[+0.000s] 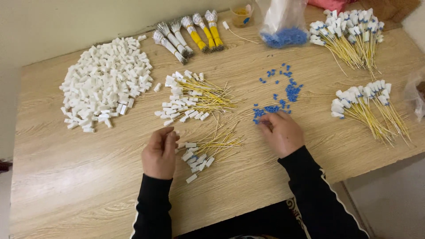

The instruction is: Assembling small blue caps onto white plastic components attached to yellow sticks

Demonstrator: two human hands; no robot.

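a heap of white plastic blocks (pixel 106 82) lay far left. the left hand (pixel 160 152) was curled shut, its contents hidden, beside white-tipped yellow wires (pixel 208 148). the right hand (pixel 283 132) pinched among scattered blue beads (pixel 265 110); whether it gripped one was unclear.

On the wooden worktop (pixel 88 186), the left hand (pixel 160 153) rests curled beside a small pile of yellow wires (pixel 208 148) with white caps. The right hand (pixel 282 132) fingers scattered blue beads (pixel 270 108). White caps (pixel 106 82) lie heaped far left.
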